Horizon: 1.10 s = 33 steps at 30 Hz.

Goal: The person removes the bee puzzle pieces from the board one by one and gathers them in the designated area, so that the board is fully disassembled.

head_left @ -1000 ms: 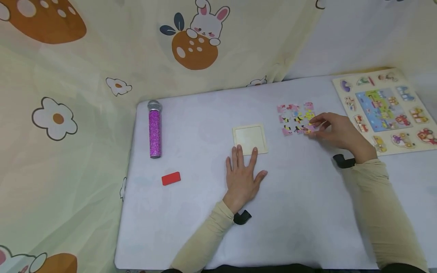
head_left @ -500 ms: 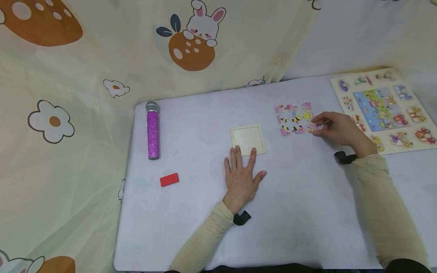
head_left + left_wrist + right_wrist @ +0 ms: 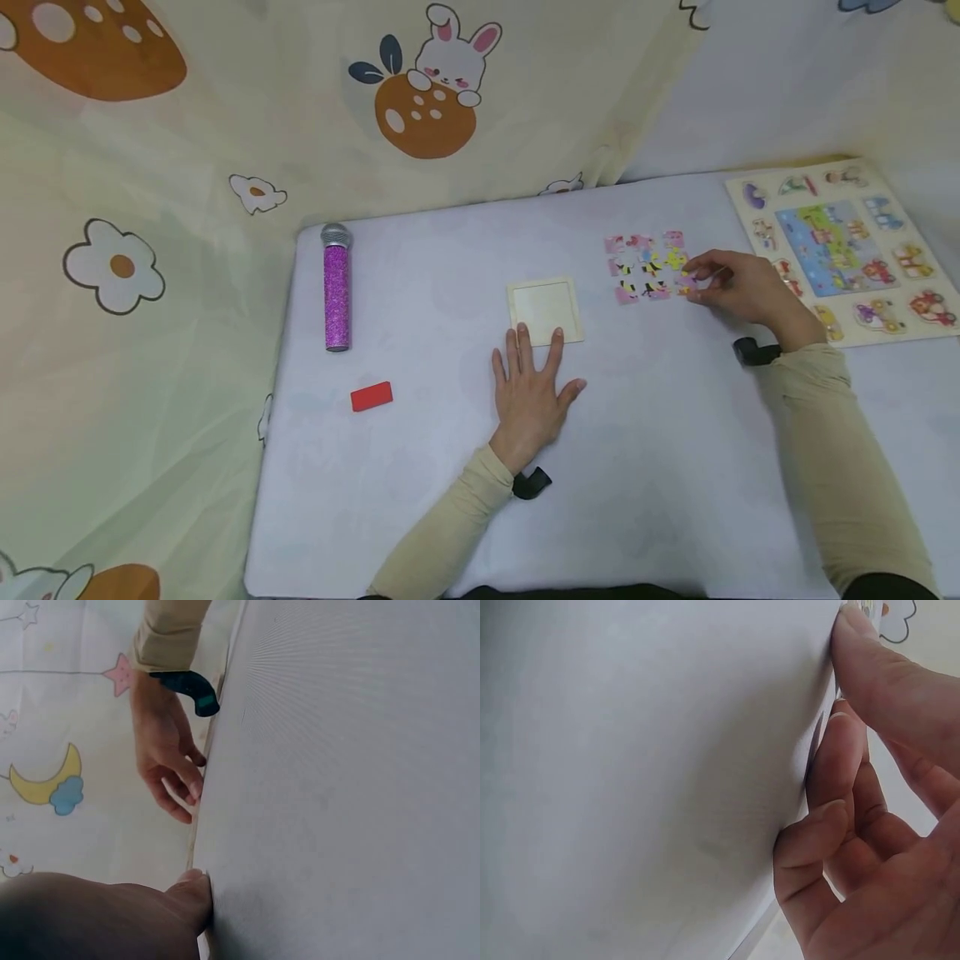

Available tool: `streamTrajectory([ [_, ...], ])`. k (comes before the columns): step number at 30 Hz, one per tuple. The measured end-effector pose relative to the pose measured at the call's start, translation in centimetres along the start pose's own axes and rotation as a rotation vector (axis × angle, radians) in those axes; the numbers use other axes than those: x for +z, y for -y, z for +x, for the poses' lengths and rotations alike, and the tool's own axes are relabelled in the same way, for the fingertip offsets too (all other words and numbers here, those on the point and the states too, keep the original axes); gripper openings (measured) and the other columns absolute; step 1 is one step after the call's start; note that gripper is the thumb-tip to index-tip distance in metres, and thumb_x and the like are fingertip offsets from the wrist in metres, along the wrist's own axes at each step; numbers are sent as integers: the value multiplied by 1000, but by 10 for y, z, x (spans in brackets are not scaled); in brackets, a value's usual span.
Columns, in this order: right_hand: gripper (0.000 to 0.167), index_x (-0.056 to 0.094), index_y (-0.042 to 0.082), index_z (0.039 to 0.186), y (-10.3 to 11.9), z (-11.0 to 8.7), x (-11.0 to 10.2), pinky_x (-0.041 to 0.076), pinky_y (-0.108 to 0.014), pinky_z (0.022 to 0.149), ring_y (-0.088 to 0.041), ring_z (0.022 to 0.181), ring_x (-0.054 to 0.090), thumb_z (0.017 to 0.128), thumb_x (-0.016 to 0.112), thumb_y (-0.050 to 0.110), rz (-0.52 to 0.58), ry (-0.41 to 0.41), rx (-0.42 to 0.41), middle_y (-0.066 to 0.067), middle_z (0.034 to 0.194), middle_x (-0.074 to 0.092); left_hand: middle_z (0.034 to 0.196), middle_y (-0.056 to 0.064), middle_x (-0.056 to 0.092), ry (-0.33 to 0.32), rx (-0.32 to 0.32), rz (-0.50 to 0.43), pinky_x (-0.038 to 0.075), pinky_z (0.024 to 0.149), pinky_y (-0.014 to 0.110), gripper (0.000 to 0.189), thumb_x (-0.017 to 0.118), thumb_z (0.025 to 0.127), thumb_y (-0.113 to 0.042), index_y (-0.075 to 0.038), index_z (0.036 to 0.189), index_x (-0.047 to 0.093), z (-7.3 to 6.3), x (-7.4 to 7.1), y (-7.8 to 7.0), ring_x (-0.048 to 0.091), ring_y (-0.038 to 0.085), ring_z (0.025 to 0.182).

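My left hand [image 3: 527, 404] lies spread on the table, its straight fingertips resting on the near edge of a small square wooden puzzle tray [image 3: 545, 283]. To the right of that tray is a group of pink and yellow jigsaw pieces [image 3: 651, 267] with black-striped bee parts, set in rows with slight gaps. At the group's near right corner my right hand [image 3: 738, 283] pinches one jigsaw piece [image 3: 686, 289] between thumb and fingers. The right wrist view shows the thumb [image 3: 870, 675] and curled fingers low against the table; the piece is mostly hidden there.
A glittery purple microphone [image 3: 337, 292] lies at the far left of the white table [image 3: 435, 517], with a red block [image 3: 371, 396] nearer me. Beyond my right hand is a large picture puzzle board [image 3: 836, 246]. A patterned cloth [image 3: 187, 250] hangs behind.
My right hand has shifted slightly to the right with the corner jigsaw piece, widening its gap from the others. My left hand stays on the tray. The head view has moved a little.
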State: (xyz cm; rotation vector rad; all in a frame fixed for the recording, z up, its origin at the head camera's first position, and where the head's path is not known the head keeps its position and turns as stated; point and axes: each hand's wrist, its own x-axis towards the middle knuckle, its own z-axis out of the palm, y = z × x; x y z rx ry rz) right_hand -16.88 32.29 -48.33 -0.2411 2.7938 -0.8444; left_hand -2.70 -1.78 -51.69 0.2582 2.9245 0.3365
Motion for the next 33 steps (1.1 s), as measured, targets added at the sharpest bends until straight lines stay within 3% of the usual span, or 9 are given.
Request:
streamTrajectory([
  [11,38,69,8,124,-3,5,-3,40,-20,70,-24,93,60,91,86,16,13,-27,-1,-15,110,72,176,28,3,8,-3,14,10,129,66,81,40,106,-68,-30,172,14,6,0,-2,-2,44,165],
  [23,41,67,6,128,-5,9,-4,42,-29,73,-31,100,59,94,83,22,11,18,49,-21,118,70,173,33,10,-51,28,-4,15,126,69,79,46,106,-64,-26,171,22,8,2,0,5,47,164],
  [33,41,67,6,128,-5,8,-4,43,-34,74,-32,99,59,94,83,23,5,37,51,-20,116,70,175,30,6,-19,6,-10,13,127,69,80,46,106,-65,-27,172,20,7,2,-2,1,46,165],
])
